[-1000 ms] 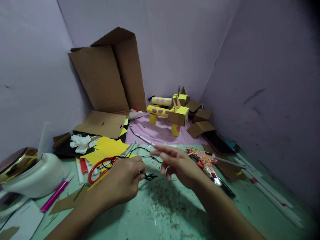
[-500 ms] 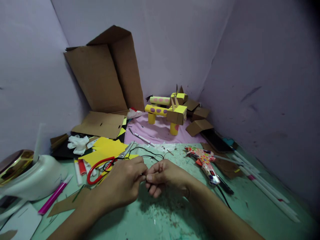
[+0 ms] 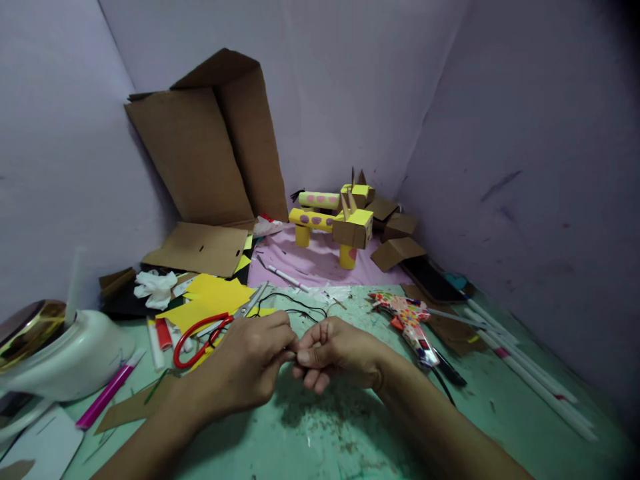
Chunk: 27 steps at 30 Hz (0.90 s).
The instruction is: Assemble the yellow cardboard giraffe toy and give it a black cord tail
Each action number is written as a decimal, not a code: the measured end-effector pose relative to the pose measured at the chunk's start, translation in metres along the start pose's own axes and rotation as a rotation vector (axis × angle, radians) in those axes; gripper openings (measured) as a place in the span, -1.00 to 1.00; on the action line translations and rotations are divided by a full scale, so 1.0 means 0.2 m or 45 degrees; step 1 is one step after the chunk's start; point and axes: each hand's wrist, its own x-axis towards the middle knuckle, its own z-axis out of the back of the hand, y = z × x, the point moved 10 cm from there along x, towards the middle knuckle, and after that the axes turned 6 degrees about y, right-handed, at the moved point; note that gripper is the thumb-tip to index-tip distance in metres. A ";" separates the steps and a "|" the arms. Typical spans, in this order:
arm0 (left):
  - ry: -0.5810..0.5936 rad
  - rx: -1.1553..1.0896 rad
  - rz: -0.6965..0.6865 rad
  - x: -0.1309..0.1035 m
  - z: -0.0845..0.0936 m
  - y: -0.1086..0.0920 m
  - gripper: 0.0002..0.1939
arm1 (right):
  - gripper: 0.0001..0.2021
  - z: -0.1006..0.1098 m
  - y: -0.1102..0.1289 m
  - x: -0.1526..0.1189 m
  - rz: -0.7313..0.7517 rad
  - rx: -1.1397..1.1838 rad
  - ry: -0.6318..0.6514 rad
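Note:
My left hand and my right hand meet over the front middle of the table, fingertips pinched and touching. Between them is a thin black cord, mostly hidden by the fingers; its loops trail on the table just behind. Beside my left hand lie scissors with red handles, partly covered by that hand. Yellow paper lies under and behind them. To the right of my right hand rests a glue gun with a colourful pattern.
Two yellow spotted cardboard animals stand on pink cloth at the back. Large cardboard leans at the back left. At left are a white pot and a magenta marker; at right, several white sticks.
Both hands stay almost in place, with small finger movements. The black end that showed below my right fingers is now mostly hidden. The view has shifted slightly.

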 end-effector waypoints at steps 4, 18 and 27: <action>-0.022 -0.018 -0.020 0.00 0.01 0.00 -0.82 | -0.77 0.01 0.00 0.00 0.009 -0.024 -0.017; -0.160 -0.273 0.234 0.01 0.05 0.14 -0.76 | -0.78 0.09 0.13 -0.02 0.252 -0.077 -0.315; -0.149 -1.047 0.784 -0.04 -0.08 0.29 -0.69 | -0.85 0.15 0.27 -0.10 0.658 -0.307 -0.536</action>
